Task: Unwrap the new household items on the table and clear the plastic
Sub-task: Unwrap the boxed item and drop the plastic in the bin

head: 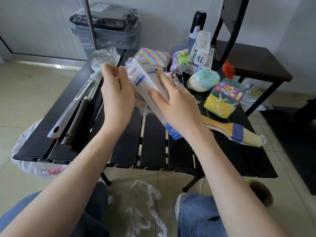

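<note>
Over the black slatted table (153, 142) I hold a long white box with blue print (147, 79), still in clear plastic film. My left hand (118, 93) grips its left side, fingers curled around the wrap. My right hand (172, 101) holds the box from the right, fingers laid along its top face. Still wrapped on the table: a rainbow-striped sponge (153, 56), a pale round scrubber (203, 81), a yellow-green sponge pack (224, 96) and a paintbrush (234, 132).
Two long-handled utensils (73, 113) lie at the table's left, a wrapped ladle bowl (104, 59) behind them. Loose plastic (145, 202) lies on the floor between my knees. A white bag (27, 151) hangs at the left edge. A bin (106, 29) and chair (248, 62) stand behind.
</note>
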### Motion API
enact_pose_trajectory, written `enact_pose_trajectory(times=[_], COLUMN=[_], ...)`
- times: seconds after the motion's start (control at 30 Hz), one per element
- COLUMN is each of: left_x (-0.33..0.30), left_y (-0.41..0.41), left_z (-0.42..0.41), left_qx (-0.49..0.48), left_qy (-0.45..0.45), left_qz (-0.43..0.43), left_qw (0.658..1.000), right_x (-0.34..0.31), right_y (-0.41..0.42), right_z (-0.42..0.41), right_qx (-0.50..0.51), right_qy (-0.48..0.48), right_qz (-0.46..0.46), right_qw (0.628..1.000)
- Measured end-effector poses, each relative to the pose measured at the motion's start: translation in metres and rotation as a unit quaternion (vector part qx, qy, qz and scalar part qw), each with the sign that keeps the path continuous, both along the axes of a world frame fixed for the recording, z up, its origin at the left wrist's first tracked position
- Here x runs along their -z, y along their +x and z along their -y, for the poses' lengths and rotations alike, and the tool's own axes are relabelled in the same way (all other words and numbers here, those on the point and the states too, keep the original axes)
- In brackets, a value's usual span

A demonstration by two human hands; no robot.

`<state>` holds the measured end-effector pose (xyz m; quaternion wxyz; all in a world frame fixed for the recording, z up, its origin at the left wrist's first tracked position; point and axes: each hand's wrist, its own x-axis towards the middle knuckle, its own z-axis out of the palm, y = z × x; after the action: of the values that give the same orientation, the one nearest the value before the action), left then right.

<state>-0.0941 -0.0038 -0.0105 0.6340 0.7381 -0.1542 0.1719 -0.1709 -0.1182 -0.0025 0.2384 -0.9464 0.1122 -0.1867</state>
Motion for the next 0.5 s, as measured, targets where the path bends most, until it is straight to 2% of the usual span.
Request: enact_pose_trajectory(times=[0.1, 0.2, 0.3, 0.4, 0.5], left_x=[0.003, 0.002, -0.003, -0.007, -0.010], left_y=[0.010, 0.018, 0.015, 0.013, 0.012], left_z=[-0.003, -0.007, -0.007, -0.007, -0.008], left_qx=[-0.023, -0.003, 0.026, 0.060, 0.105], left_qy=[-0.058, -0.129, -0.124, -0.126, -0.077], left_qz=[-0.065, -0.185, -0.176, -0.168, -0.156], left_qw=[0.996, 0.974, 0.976, 0.976, 0.979], right_x=[-0.002, -0.011, -0.013, -0.014, -0.016], right_y=[0.002, 0.001, 0.001, 0.000, -0.002], right_z=[0.000, 0.004, 0.011, 0.021, 0.028], right_qx=[-0.012, -0.037, -0.058, -0.078, -0.088], right_qy=[0.002, 0.129, 0.190, 0.337, 0.427], right_qz=[0.024, 0.043, 0.048, 0.040, 0.006], right_qw=[1.000, 0.990, 0.979, 0.937, 0.900])
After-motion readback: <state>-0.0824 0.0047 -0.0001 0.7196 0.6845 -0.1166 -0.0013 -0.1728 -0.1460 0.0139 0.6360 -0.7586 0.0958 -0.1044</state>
